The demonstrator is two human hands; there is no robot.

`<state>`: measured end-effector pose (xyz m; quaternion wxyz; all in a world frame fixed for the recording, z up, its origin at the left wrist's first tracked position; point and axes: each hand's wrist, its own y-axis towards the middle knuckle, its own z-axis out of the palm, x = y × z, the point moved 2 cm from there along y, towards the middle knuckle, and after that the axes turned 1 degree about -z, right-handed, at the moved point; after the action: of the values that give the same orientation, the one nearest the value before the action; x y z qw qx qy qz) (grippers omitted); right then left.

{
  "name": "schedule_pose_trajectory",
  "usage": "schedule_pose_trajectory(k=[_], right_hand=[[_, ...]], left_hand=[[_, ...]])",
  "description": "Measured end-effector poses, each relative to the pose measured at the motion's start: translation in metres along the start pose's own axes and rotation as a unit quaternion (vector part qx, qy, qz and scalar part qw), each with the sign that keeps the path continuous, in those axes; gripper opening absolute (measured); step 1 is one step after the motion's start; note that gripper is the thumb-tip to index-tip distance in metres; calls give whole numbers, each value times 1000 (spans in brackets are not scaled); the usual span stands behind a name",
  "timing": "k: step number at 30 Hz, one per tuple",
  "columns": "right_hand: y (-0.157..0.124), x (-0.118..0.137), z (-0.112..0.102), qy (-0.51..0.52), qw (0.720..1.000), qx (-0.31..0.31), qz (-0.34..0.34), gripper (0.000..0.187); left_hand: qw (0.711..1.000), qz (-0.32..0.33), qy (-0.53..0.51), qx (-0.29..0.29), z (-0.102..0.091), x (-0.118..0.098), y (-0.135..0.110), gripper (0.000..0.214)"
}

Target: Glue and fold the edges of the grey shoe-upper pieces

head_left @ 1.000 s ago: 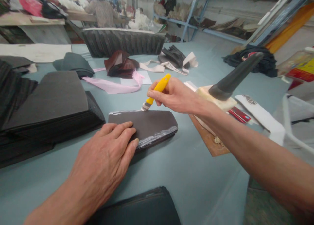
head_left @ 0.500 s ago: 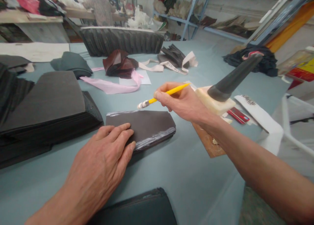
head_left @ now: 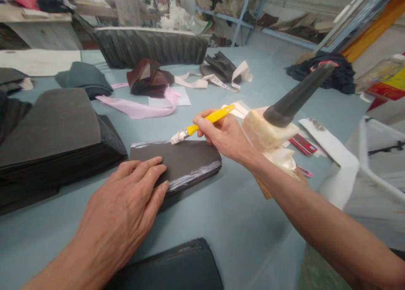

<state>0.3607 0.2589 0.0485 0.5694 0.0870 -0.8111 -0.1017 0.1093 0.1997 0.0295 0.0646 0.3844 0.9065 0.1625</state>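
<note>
A small stack of dark grey fabric pieces lies on the blue-grey table, its edges smeared with white paste. My left hand rests flat on the stack's near left corner, fingers stretched out. My right hand pinches a yellow-handled brush, and the white-coated bristles touch the stack's far edge near its middle.
A tall pile of dark fabric sheets stands at the left. Right of my hand stands a paste-crusted block with a black cone-shaped handle on a brown board. Pink ribbon, brown pleated cloth and a black pleated strip lie farther back. A black pouch sits near me.
The brush lifted off the stack's far edge half a second ago and now touches that edge again, a little further left. My left hand has stayed pressed on the stack.
</note>
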Motion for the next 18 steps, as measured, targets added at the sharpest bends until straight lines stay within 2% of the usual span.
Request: schedule_pose_trajectory(k=[4, 8, 11, 14, 18], right_hand=[[-2, 1, -11, -65, 998, 16, -10, 25], [-2, 6, -24, -105, 994, 1, -9, 25], [0, 7, -23, -93, 995, -8, -32, 26], [-1, 4, -18, -76, 995, 15, -61, 29], [-6, -1, -25, -117, 992, 33, -34, 28]], left_hand=[[1000, 1, -1, 1, 0, 0, 0, 47], [1000, -3, 4, -14, 2, 1, -1, 50], [1000, -5, 1, -17, 3, 1, -1, 51], [1000, -9, -2, -4, 2, 1, 0, 51], [1000, -5, -11, 11, 1, 1, 0, 52]])
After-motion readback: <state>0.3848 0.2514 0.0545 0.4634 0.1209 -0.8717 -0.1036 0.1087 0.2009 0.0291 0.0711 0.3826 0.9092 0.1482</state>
